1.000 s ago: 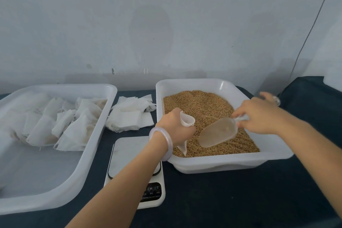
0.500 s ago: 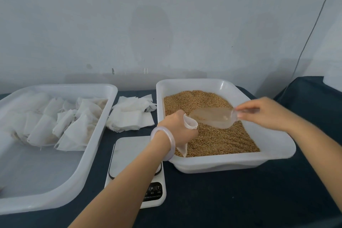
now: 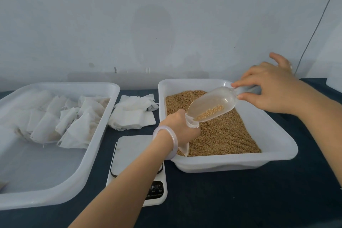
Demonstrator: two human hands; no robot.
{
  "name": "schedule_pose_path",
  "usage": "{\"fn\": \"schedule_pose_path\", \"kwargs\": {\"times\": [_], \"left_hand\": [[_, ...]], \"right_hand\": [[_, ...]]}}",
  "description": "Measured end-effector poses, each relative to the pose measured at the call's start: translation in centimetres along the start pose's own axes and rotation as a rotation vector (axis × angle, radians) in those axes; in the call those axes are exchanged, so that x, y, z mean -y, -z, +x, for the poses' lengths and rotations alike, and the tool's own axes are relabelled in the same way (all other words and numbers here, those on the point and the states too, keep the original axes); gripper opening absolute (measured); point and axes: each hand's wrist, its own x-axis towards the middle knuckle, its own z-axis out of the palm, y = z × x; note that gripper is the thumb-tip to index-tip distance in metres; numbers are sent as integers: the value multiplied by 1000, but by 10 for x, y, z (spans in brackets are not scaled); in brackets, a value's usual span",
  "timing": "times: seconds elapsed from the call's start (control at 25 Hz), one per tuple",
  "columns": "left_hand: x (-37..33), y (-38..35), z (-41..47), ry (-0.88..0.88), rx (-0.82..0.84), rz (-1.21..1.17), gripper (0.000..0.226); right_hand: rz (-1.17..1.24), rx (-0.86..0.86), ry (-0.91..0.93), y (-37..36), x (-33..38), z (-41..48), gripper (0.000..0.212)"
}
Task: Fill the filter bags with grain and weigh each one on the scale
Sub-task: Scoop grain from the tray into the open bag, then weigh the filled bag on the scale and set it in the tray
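Two hands on one job. The left hand [image 3: 177, 126] grips a small filter bag [image 3: 191, 126] round its neck with the mouth held open, low over the grain [image 3: 222, 135] in the right tub [image 3: 231, 164]. The bag's bottom corner hangs down near the tub's front wall. The right hand [image 3: 272, 92] pinches the handle of a clear scoop [image 3: 212, 105] between thumb and fingertips, with the other fingers spread. The scoop is tilted down with its lip at the bag mouth; I cannot tell whether it is touching or just inside. A little grain lies in the scoop near the lip.

The step looks like filling, mid-pour, with weighing not yet done for this bag. Next move, as I judge it:
- Tip the scoop steeper so the last grain slides out.
- Keep the lip over the mouth so nothing spills back.
- Carry the bag to the scale [image 3: 133, 152].

The scale sits just left of the grain tub, partly under the left forearm, and its readout is hidden. A pile of empty bags [image 3: 133, 114] lies behind the scale, between the tubs. The left tub [image 3: 46, 170] holds finished bags [image 3: 74, 126] at its far end.
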Motion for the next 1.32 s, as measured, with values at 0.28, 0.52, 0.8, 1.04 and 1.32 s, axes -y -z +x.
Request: {"fn": "schedule_pose_path", "kwargs": {"times": [0.28,0.52,0.8,1.04,1.32], "left_hand": [[0,0,-1,7,-13,-29,39],[2,0,-1,-8,-14,-52,28],[-2,9,-8,-49,-22,-500,12],[-9,52,-8,-80,-225,-609,32],[24,97,-24,-26,-237,-602,20]], "right_hand": [[-51,-67,66,2,8,0,28],[8,159,-233,-30,-17,-1,32],[101,477,-303,-112,8,-22,32],[757,175,-168,-81,67,-9,67],[1129,174,-19,-74,151,28,5]]}}
